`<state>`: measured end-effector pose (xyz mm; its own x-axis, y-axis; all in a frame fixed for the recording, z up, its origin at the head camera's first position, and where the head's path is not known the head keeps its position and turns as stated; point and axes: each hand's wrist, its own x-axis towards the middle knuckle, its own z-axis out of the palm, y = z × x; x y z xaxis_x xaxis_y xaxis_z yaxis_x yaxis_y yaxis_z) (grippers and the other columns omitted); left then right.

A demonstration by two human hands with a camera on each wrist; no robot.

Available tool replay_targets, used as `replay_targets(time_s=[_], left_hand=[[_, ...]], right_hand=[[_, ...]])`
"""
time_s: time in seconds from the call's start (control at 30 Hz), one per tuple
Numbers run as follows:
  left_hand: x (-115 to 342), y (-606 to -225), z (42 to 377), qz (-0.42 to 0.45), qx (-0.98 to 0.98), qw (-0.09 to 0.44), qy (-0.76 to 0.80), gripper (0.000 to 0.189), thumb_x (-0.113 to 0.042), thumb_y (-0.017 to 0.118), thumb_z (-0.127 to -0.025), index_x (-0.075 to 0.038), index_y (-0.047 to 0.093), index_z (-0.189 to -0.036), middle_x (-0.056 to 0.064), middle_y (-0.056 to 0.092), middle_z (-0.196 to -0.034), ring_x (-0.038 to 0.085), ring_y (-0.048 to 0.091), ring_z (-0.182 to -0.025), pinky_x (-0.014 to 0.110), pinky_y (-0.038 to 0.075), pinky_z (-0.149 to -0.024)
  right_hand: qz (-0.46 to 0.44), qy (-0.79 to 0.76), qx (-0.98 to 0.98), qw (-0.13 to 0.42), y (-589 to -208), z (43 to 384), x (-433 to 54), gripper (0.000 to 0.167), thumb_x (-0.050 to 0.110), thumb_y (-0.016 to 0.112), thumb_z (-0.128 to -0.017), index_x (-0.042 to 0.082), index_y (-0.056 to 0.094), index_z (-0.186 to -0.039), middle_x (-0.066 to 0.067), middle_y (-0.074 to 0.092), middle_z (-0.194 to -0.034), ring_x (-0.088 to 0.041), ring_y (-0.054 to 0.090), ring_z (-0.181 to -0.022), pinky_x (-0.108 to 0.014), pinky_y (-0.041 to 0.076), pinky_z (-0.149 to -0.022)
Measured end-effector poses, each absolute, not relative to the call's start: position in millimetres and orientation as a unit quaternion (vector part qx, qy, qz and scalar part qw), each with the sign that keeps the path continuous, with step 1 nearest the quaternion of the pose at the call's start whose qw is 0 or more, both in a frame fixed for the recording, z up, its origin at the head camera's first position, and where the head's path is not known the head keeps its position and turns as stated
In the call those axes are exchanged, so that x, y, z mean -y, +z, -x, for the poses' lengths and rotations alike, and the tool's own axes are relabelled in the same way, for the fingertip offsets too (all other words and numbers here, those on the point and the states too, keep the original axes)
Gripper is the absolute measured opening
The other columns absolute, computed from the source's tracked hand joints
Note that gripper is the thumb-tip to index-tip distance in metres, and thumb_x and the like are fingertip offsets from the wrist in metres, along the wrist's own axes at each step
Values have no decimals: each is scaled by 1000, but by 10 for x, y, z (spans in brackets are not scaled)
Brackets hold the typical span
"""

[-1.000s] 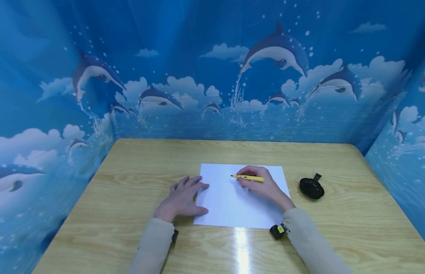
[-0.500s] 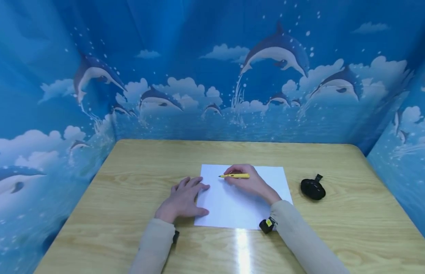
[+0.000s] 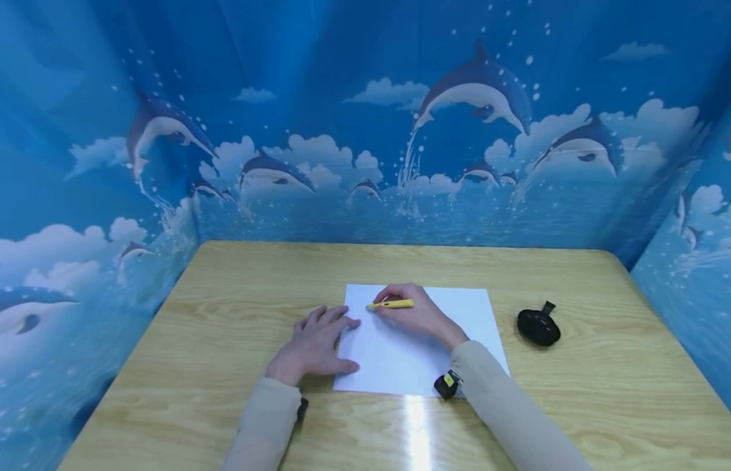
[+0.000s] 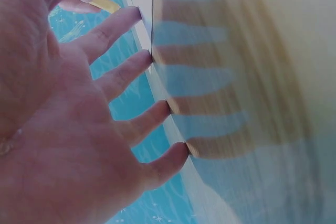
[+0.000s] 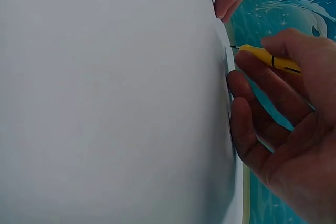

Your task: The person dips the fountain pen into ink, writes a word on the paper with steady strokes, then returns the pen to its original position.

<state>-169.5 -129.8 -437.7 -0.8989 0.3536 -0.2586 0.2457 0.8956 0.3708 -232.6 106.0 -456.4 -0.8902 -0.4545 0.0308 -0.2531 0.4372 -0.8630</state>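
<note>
A white sheet of paper (image 3: 412, 366) lies on the wooden table. My right hand (image 3: 415, 311) pinches a yellow pen (image 3: 397, 303) over the upper left of the sheet, dark tip pointing left. In the right wrist view the pen (image 5: 270, 59) sits between thumb and index finger, its tip close to the paper (image 5: 115, 98); whether it touches I cannot tell. The other fingers rest at the paper. With fingers spread, my left hand (image 3: 315, 347) rests across the paper's left edge. The left wrist view shows the left hand's (image 4: 100, 108) fingertips touching down.
A small black dish-like object with a short tab (image 3: 538, 327) sits right of the paper on the table (image 3: 235, 288). A blue curtain (image 3: 341, 78) printed with dolphins stands behind the table and at both sides. Small black cameras are strapped at the wrists.
My right hand has moved left across the paper with the pen, which has come down a little toward the upper left. The left hand stays in place.
</note>
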Motion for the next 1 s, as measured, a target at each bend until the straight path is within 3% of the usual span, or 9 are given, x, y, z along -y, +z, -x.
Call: replay_targets(time_s=[0.33,1.0], left_hand=[[1301,-4392,1702,-158,-960,165,165,76,-52,80,-81,-30,52,-148,5,31,-168,46,20,-155,73,22,-118],[1289,-4379,1727,-157,-961,167,154,77,-53,81,-81,-32,50,-148,5,33,-167,46,23,-154,75,25,-115]], right_hand=[[227,-465,-850,97,-4577,2348,-1034,13,19,73,-93,14,77,-104,-3,77,-98,-8,68,-83,-25,54,-78],[225,-452,-857,103,-4556,2363,-1035,15,18,71,-93,12,77,-105,0,77,-98,-9,69,-87,-29,55,-83]])
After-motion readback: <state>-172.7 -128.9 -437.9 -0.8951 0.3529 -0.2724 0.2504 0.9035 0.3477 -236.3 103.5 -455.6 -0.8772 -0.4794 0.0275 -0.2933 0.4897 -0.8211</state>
